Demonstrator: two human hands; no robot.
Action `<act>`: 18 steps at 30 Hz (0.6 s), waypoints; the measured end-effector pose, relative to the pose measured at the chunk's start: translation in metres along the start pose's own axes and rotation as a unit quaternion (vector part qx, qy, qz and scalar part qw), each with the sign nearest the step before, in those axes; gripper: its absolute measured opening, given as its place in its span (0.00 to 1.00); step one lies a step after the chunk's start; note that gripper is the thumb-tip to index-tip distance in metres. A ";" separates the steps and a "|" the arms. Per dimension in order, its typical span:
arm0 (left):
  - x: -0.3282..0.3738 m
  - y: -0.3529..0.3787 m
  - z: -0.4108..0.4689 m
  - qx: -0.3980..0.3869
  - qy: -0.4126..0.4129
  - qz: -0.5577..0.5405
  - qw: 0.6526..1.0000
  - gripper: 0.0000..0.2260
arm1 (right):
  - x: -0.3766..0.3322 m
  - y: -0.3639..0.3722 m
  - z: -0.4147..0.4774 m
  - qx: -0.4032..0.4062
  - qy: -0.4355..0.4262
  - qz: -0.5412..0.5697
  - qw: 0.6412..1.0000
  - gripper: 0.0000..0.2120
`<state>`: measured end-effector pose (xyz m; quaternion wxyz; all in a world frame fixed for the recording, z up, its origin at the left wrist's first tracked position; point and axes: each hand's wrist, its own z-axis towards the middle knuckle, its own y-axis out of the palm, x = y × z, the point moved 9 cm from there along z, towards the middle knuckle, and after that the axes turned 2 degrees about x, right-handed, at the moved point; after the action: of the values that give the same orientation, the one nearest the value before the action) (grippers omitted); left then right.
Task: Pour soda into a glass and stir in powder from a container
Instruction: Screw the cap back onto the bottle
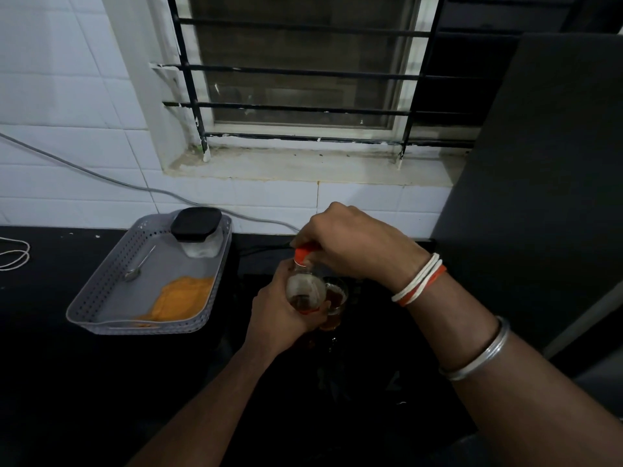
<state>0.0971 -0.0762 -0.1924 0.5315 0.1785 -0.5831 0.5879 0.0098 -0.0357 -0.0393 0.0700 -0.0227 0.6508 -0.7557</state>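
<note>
With the left hand (283, 308) wrapped firmly round the soda bottle (305, 289) at frame centre, the right hand (350, 244) pinching the orange cap (302, 256) should twist it squarely, bottle kept upright beside the glass (337, 298).

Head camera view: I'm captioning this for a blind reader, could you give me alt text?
A left hand grips a soda bottle while the right hand holds its orange cap, beside a glass of brown drink. Left, a grey tray holds a spoon, a black-lidded container and an orange cloth.

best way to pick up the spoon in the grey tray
Grip the spoon by its thin handle, coming from above. It lies flat on the tray floor, bowl toward the person, handle angled back toward the black-lidded container, with bare floor around it for fingers.
</note>
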 end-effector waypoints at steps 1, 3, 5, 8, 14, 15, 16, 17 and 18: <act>0.000 0.000 0.000 0.001 0.000 0.001 1.000 0.36 | 0.001 0.000 0.002 0.005 0.001 0.001 1.000 0.15; 0.000 0.001 -0.001 0.000 0.000 0.000 1.000 0.35 | 0.002 -0.001 0.005 0.011 0.001 0.006 1.000 0.14; 0.000 0.000 -0.002 0.002 -0.003 -0.005 1.000 0.36 | 0.004 -0.001 0.006 0.013 0.005 0.008 1.000 0.15; 0.000 0.000 -0.002 0.002 -0.009 -0.009 1.000 0.37 | 0.006 0.003 0.004 0.019 0.004 -0.015 1.000 0.19; 0.004 0.000 -0.001 0.000 -0.001 -0.007 1.000 0.39 | -0.020 0.006 -0.005 0.110 -0.127 -0.160 0.973 0.19; 0.005 0.001 -0.001 -0.004 -0.004 -0.008 1.000 0.39 | -0.022 0.007 -0.005 0.113 -0.136 -0.189 0.966 0.19; 0.006 0.001 -0.001 -0.009 -0.008 -0.009 1.000 0.40 | -0.022 0.008 -0.005 0.117 -0.138 -0.219 0.959 0.20; 0.008 0.002 -0.001 -0.012 -0.008 -0.010 1.000 0.41 | -0.021 0.008 -0.004 0.121 -0.126 -0.243 0.954 0.22; 0.008 0.002 -0.002 -0.014 -0.009 -0.011 1.000 0.41 | -0.021 0.008 -0.003 0.127 -0.104 -0.255 0.953 0.24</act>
<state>0.0930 -0.0710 -0.1873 0.5350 0.1829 -0.5938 0.5724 0.0306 -0.0309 -0.0463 -0.0551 -0.2572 0.5114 -0.8181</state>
